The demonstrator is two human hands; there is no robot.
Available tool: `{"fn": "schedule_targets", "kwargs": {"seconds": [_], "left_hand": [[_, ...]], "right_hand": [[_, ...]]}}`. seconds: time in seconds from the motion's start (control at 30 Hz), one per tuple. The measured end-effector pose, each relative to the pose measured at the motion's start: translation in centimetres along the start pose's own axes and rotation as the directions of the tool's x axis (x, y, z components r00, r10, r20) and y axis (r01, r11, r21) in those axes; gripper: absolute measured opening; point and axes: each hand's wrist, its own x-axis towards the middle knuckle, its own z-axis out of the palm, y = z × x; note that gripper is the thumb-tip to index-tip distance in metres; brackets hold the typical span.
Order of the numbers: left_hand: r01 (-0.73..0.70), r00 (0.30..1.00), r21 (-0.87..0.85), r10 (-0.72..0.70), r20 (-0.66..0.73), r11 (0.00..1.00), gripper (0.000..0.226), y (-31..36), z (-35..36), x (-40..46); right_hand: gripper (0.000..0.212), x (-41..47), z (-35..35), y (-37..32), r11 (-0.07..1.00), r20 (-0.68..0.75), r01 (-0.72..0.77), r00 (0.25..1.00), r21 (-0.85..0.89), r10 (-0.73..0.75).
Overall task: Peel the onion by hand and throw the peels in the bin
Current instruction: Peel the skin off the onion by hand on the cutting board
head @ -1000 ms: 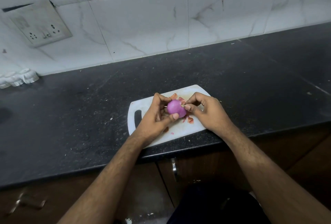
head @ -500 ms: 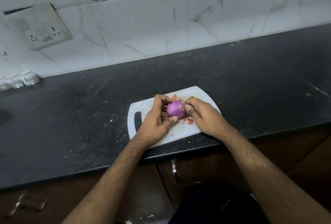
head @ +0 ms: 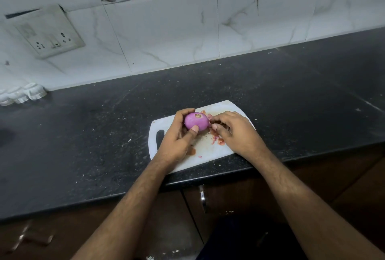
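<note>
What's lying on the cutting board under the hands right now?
Reddish peel scraps lie scattered on the white cutting board beneath the onion. The left hand and right hand cover much of the board, so anything beneath them is hidden.

I see a white board w/ handle slot on the black counter, near its front edge. Socket plate on the tiled wall, white cups far left. Cabinet handle below.
</note>
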Motion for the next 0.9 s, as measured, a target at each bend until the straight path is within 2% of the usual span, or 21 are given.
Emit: {"fn": "schedule_targets", "kwargs": {"seconds": [0.07, 0.13, 0.2, 0.3, 0.47, 0.67, 0.77, 0.9], "left_hand": [[0.022, 1.0, 0.008, -0.022, -0.022, 1.0, 0.034, 0.1, 0.0, 0.0], [0.042, 0.999, 0.003, -0.042, -0.033, 0.999, 0.031, 0.1, 0.1, -0.1], [0.055, 0.998, -0.019, -0.056, -0.036, 0.998, 0.036, 0.2, 0.1, -0.1], [0.045, 0.998, -0.048, -0.046, -0.033, 0.998, 0.047, 0.3, 0.3, 0.0], [-0.002, 1.0, -0.07, 0.0, -0.024, 0.998, 0.045, 0.2, 0.4, 0.2], [0.027, 0.999, -0.045, -0.027, 0.019, 0.999, 0.055, 0.1, 0.2, 0.1], [0.043, 0.995, -0.046, -0.039, 0.097, 0.998, 0.045, 0.4, 0.2, -0.2], [-0.088, 0.99, 0.059, 0.081, 0.113, 0.994, 0.063, 0.3, 0.7, -0.1]], "right_hand": [[0.006, -0.1, -0.2, -0.2, 1.0, -0.077, 0.001, 0.997, -0.002, -0.001], [0.012, -0.3, -0.4, 0.0, 1.0, -0.136, 0.021, 0.991, 0.009, -0.02], [0.006, -0.4, -0.5, 0.0, 0.997, -0.138, 0.05, 0.99, 0.061, -0.041], [0.021, -0.5, -0.4, -0.3, 0.99, -0.095, 0.111, 0.99, 0.083, -0.103], [0.032, -1.3, -0.5, -1.2, 0.96, -0.061, 0.279, 0.958, -0.002, -0.278], [0.033, -1.5, -0.4, -1.1, 0.965, -0.029, 0.263, 0.964, -0.016, -0.263], [0.026, -1.2, -0.4, -0.9, 0.977, -0.057, 0.21, 0.976, 0.024, -0.209], [0.019, -0.7, -0.4, -0.2, 0.986, -0.057, 0.157, 0.987, 0.06, -0.153]]}}
